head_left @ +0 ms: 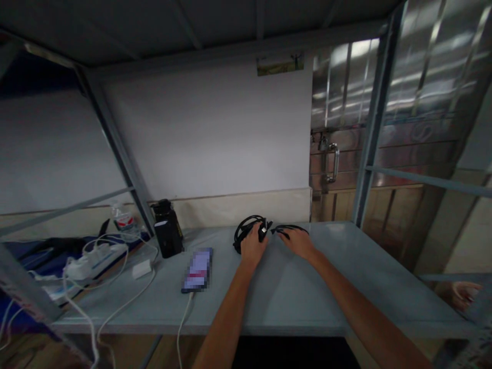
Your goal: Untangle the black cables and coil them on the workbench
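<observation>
With the left hand (253, 243), hold one black coil (242, 232) of cable, with bent fingers over its right side. With the right hand (302, 243), hold one thin black loop (292, 226) near its left end, with fingers close together. Cannot tell one long cable from two. Count two bare hands, one coil, one loop, and at least one shiny metal plug (264, 231) by the left fingertips.

See a round shape in the coil, a bit longer from near left to far right. See the loop long and flat, with its long axis going left to right and its small end pointing left, at the other hand.

Find the coil to the left of the left hand and just past it, touching the fingers. Find the loop on the far side of the right hand, touching it too. Find both near the back of the gray table (284, 292), close to the wall (215, 133).

Left of the hands, count one phone (198, 269) with a lit, blurry screen, one white wire (185, 320) at its near end, one black box (169, 240), one clear bottle (125, 221), one power strip (114, 254) and one small white block (142, 268). See the phone lying flat, pointing away and a bit right.
</observation>
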{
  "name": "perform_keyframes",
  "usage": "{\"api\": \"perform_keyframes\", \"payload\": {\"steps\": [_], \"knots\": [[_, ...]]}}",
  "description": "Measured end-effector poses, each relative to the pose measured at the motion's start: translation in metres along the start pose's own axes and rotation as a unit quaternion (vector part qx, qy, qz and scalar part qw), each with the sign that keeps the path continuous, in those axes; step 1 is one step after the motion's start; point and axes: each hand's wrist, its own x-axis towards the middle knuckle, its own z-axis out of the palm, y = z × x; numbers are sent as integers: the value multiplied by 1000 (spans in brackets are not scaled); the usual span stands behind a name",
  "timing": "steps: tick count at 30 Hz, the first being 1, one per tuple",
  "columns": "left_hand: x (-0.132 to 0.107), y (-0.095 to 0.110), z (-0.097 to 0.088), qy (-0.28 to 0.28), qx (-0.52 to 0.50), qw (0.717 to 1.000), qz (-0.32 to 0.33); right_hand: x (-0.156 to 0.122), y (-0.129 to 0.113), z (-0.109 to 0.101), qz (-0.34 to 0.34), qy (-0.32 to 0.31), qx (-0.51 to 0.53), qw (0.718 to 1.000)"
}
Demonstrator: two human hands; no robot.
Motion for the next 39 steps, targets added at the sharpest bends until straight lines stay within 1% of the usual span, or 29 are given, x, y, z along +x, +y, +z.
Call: {"api": "perform_keyframes", "payload": {"steps": [2,4,6,9,12,15,17,20,22,24,26,28,31,34,36,37,39], "knots": [[0,0,0,4,1,1000,-14,3,2,-5,56,49,8,997],[0,0,1,1,3,1000,-19,5,5,-11,111,98,36,988],[-1,1,2,-7,6,1000,-13,7,9,-17,143,147,84,975],[-3,4,3,-30,18,999,-5,7,11,-25,153,230,169,946],[-6,6,3,-53,37,998,2,5,9,-33,150,319,243,904],[-7,8,5,-78,59,995,18,2,6,-42,150,380,291,865],[-8,8,5,-98,69,992,32,-1,5,-48,146,410,295,850],[-10,10,7,-129,63,988,62,-3,7,-53,138,439,280,842],[-13,12,8,-148,49,984,88,-3,9,-52,126,438,272,847],[-15,14,9,-161,31,978,127,-4,9,-49,110,426,260,860],[-18,16,10,-165,11,972,167,-4,9,-43,89,408,234,878],[-21,17,10,-162,-13,968,193,-4,8,-37,64,387,198,898],[-23,18,11,-142,-64,968,199,-4,3,-28,23,342,135,930],[-20,18,14,-126,-161,961,185,-4,-2,-21,-10,279,67,958],[-17,18,18,-115,-266,943,163,-5,-7,-17,-29,241,22,970],[-15,19,19,-105,-331,927,145,-6,-9,-15,-38,226,0,973],[-11,20,20,-87,-463,876,100,-7,-13,-12,-61,201,-43,977]]}}
